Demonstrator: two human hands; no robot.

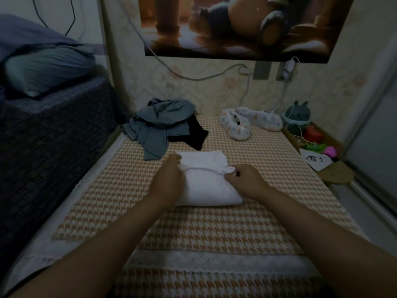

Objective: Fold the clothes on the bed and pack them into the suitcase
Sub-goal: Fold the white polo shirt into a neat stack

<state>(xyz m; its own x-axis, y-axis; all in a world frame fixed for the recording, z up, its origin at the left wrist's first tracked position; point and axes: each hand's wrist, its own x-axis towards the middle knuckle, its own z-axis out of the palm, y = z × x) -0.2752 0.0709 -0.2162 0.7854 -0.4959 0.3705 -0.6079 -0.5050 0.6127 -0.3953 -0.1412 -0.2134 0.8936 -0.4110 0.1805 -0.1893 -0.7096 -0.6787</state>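
A white garment lies folded into a thick bundle in the middle of the bed, which has an orange houndstooth cover. My left hand grips the bundle's left edge at a fold line. My right hand pinches a small end of the white fabric on the right side. Behind the bundle lies a crumpled grey-blue garment on top of a black one. A light patterned garment sits at the back right. No suitcase is in view.
A dark blanket-covered block with a pillow rises on the left. A wall with cables and a poster closes the back. A low shelf with toys runs along the right, beside a pale sliding door.
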